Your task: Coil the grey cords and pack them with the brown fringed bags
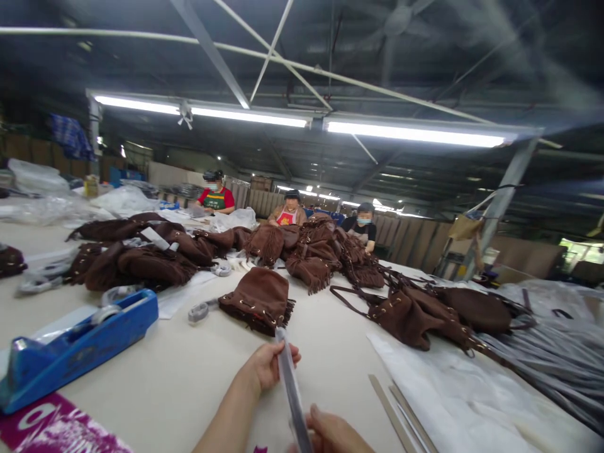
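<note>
Stretching toward the camera above a pale worktable, a slim grey wrapped strip is slanting between a person's two bare hands, its far end reaching the near edge of a brown fringed bag. The left hand is pinching the strip's upper part between thumb and fingers; the right hand is curving beside the lower end, fingers partly hidden, so whether it is gripping cannot be told. Off to the left, a blue tape dispenser is sitting beside a magenta printed sheet. More brown bags are lying heaped beyond, with three co-workers appearing behind them under glowing tube lights.
</note>
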`<state>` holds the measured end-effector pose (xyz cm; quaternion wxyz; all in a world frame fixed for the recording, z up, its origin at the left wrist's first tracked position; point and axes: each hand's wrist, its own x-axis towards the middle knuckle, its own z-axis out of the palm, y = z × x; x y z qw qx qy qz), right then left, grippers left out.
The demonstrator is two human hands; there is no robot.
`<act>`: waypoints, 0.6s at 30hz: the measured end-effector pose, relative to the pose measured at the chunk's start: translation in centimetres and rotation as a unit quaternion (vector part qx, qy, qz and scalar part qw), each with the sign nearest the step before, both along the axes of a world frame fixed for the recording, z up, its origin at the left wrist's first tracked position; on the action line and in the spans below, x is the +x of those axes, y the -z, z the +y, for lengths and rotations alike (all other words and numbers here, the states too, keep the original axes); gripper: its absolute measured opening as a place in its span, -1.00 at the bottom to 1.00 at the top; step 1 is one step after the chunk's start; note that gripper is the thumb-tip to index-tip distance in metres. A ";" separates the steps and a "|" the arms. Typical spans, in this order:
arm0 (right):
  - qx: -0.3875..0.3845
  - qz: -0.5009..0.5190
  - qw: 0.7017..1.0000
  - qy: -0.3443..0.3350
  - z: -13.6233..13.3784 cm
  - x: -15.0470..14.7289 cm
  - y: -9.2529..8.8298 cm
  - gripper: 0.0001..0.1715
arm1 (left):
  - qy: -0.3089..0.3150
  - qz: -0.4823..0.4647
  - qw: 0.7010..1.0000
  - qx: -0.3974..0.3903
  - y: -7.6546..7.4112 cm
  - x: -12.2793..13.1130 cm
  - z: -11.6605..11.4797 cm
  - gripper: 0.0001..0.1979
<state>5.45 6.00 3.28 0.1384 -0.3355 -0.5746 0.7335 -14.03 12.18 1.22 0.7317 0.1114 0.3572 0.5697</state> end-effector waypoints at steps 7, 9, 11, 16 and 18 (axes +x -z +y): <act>-0.029 0.000 0.995 0.099 3.5 -7.5 -0.6 -0.73 | -0.008 0.050 0.999 -0.010 -0.3 -0.8 -0.3 -0.66; -0.018 -0.030 0.994 0.099 4.3 -7.6 -0.1 -0.82 | -0.016 0.057 0.998 -0.005 -0.2 -0.8 -0.1 -0.69; -0.026 -0.037 0.992 0.117 4.9 -7.5 0.3 -0.87 | -0.017 0.066 0.998 -0.003 0.0 -0.6 0.2 -0.74; -0.066 -0.032 0.985 0.154 5.5 -7.2 0.6 -0.79 | -0.021 0.082 0.996 -0.022 0.4 0.3 0.9 -0.86; -0.094 -0.021 0.985 0.143 5.2 -6.6 0.4 -0.81 | -0.034 0.074 0.996 -0.027 0.5 0.5 1.1 -0.86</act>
